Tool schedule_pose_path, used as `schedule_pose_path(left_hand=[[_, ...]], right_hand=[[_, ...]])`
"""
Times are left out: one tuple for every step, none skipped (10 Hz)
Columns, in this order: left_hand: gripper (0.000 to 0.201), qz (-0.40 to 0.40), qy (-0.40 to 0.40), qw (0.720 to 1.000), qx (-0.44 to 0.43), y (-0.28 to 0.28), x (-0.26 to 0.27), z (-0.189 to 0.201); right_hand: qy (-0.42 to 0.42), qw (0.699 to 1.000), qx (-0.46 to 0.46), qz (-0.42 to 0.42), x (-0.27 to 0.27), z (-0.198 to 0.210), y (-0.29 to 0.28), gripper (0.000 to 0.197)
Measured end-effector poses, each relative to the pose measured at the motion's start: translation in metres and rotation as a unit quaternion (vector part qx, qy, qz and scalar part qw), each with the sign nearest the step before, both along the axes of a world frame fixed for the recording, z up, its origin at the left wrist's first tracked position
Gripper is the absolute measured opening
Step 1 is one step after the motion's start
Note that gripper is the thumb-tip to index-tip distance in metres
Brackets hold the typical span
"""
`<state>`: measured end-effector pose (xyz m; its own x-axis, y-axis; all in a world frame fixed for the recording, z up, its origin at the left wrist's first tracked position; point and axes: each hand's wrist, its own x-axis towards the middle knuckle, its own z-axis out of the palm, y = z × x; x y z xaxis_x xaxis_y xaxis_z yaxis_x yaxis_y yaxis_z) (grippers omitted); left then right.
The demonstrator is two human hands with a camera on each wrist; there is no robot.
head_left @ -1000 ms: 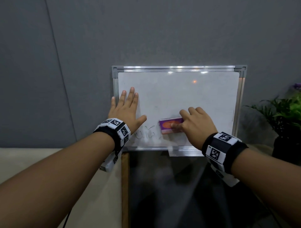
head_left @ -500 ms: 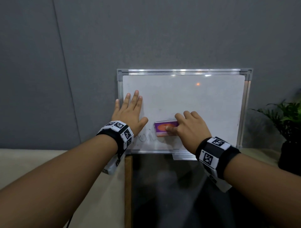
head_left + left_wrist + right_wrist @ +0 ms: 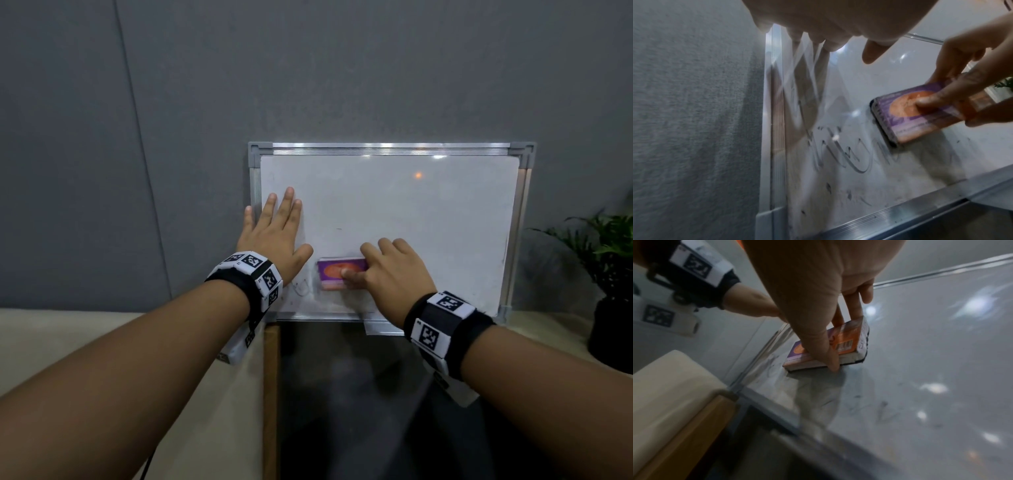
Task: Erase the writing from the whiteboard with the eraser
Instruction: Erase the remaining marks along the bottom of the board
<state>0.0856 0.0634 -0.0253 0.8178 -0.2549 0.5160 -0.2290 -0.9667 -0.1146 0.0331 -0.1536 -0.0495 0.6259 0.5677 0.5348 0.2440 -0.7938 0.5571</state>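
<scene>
Black-and-white marker bands (image 3: 255, 274) circle both wrists in the foreground. Beyond them, the right hand (image 3: 387, 274) pinches the purple-and-orange eraser (image 3: 337, 274) between thumb and curled fingers, its dark felt face flat on the lower left of the whiteboard (image 3: 428, 212). Remaining writing (image 3: 842, 155) lies just left of the eraser. The left hand (image 3: 274, 233) presses flat, fingers straight, on the board's left edge. A grey wall (image 3: 308, 68) stands behind.

Whiteboard (image 3: 900, 68) writing (image 3: 840, 154): cursive strokes, half wiped, illegible.
Eraser (image 3: 920, 113) label: print too blurred to read.
Eraser barcode (image 3: 844, 345): digits unreadable.
Wristband markers (image 3: 428, 334): black-white codes, no text.
</scene>
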Motion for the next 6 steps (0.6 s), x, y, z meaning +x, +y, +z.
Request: schedule_pose_path(left_hand=[[0.077,0.001,0.001,1.000,0.000,0.000,-0.001,0.000],[0.078,0.000,-0.003,1.000,0.002,0.001,0.000,-0.001],[0.078,-0.001,-0.001,1.000,0.004,0.000,0.001,-0.001],[0.078,0.000,0.000,1.000,0.005,0.000,0.001,-0.001],[0.078,0.000,0.001,1.000,0.004,0.001,0.001,0.000],[0.078,-0.001,0.002,1.000,0.003,0.002,0.000,0.000]], right_hand=[[0.028,0.999,-0.039,0.011,0.000,-0.017,0.001,0.029],[-0.009,1.000,-0.007,0.023,0.000,-0.009,-0.016,0.024],[-0.073,0.995,0.066,0.005,0.004,0.015,-0.029,0.032],[-0.092,0.990,0.108,-0.018,0.010,0.030,-0.020,0.042],[-0.061,0.993,0.098,-0.001,0.011,0.020,-0.001,0.043],[-0.026,0.998,0.057,-0.002,0.006,0.004,-0.006,0.044]])
